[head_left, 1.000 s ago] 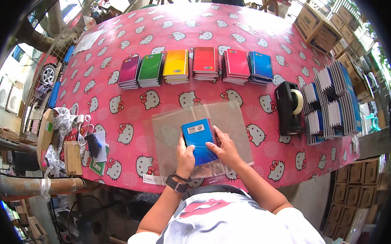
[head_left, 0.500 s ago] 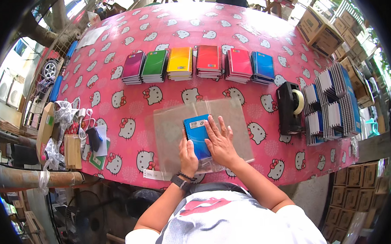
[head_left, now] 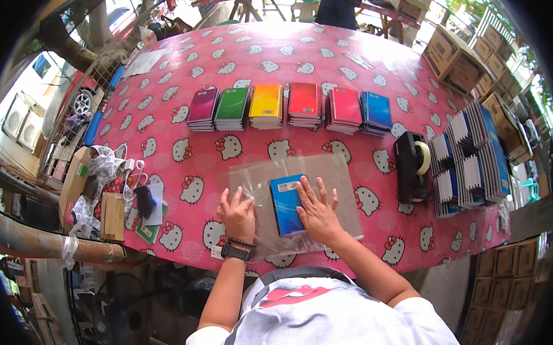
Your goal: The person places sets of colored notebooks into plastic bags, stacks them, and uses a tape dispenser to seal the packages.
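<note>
A blue spiral notebook [head_left: 284, 215] with a white label near its top lies on a clear plastic sheet [head_left: 345, 197] in front of me. My right hand [head_left: 320, 215] rests flat across the notebook's right side, fingers stretched out and apart. At the plastic's left edge is my left hand [head_left: 236, 216], a dark band on its wrist. Its fingers are spread and nothing shows in them; whether they touch the plastic I cannot tell. Beyond the sheet stands a row of notebook stacks: purple [head_left: 203, 108], green [head_left: 231, 106], yellow [head_left: 266, 104], red [head_left: 304, 102], pink [head_left: 346, 108] and blue [head_left: 377, 109].
To the right are a black tape dispenser [head_left: 409, 167] and piled spiral notebooks [head_left: 473, 164]. Cartons [head_left: 453, 60] sit at the far right. Wooden blocks [head_left: 112, 216], cables and a dark blue object [head_left: 146, 201] lie at the left of the pink patterned table [head_left: 184, 170].
My left hand has let go of the notebook's left edge and moved left to the plastic's edge, its fingers spreading. My right hand stays on the notebook. The whole view has shifted slightly.
</note>
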Tool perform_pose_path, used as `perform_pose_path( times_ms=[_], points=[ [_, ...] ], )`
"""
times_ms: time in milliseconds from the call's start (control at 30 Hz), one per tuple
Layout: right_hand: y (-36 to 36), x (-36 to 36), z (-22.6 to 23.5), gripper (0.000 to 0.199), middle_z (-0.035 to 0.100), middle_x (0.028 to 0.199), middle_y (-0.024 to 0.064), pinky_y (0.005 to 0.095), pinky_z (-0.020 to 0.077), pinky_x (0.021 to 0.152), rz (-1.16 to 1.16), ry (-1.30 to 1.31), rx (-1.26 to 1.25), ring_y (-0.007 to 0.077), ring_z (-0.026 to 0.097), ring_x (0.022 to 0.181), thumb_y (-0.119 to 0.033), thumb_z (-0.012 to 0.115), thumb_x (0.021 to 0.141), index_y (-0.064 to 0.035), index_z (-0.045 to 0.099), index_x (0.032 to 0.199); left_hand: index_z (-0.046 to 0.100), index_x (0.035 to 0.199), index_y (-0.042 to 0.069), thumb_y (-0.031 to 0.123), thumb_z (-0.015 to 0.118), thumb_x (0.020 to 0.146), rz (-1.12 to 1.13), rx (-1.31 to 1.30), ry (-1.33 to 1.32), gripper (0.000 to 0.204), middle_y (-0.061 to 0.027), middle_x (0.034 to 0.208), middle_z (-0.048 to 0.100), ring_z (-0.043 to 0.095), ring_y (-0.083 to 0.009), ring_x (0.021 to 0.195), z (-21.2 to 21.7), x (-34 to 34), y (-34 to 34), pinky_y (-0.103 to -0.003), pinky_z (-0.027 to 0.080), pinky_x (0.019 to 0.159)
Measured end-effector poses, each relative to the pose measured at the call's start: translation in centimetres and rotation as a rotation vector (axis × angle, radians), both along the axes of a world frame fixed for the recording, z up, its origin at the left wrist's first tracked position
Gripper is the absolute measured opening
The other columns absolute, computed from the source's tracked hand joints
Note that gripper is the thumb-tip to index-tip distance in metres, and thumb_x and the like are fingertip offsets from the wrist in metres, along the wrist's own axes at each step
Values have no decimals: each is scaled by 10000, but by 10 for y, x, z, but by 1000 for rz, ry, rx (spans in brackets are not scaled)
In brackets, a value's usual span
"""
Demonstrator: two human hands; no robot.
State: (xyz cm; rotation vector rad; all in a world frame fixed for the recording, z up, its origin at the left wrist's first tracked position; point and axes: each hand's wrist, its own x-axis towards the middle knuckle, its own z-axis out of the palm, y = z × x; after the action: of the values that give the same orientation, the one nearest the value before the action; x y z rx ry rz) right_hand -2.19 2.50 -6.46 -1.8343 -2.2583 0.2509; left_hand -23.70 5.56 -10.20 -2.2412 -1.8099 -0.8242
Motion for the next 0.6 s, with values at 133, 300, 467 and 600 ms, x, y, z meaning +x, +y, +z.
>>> perform_pose_path(
  times_ms=[133, 300, 467, 600],
  points=[
    [0, -2, 4, 550, 161, 1494, 39, 606, 63, 1028, -18, 29, 9, 315, 70, 1365, -222, 455, 892, -124, 279, 1404, 411, 1286, 24, 64, 691, 733, 140, -284, -680, 621, -148, 1097, 568, 572, -269, 987, 12, -4, -7, -386, 503, 754],
    [10, -1, 11, 385, 441, 1272, 113, 458, 311, 976, 195, 295, 50, 326, 380, 1188, -104, 553, 819, -81, 504, 1200, 292, 1316, -8, -30, 676, 743, 61, -832, -1652, 690, -110, 903, 609, 613, -143, 694, 24, -13, -16, -241, 522, 608],
    [19, -10, 19, 201, 575, 965, 138, 383, 424, 831, 23, 744, -15, 324, 512, 966, -221, 629, 793, -25, 629, 837, 344, 1243, -9, -48, 682, 740, -140, -790, -1529, 607, -49, 738, 604, 559, -83, 601, 54, 37, -4, -202, 464, 540],
    [36, -22, 38, 397, 599, 852, 152, 379, 432, 810, -99, 571, -131, 313, 537, 902, -398, 671, 747, -6, 651, 685, 269, 1306, 1, -46, 699, 718, -108, -731, -1574, 730, -54, 770, 600, 557, -88, 633, 32, 57, 2, -214, 474, 557]
  ],
)
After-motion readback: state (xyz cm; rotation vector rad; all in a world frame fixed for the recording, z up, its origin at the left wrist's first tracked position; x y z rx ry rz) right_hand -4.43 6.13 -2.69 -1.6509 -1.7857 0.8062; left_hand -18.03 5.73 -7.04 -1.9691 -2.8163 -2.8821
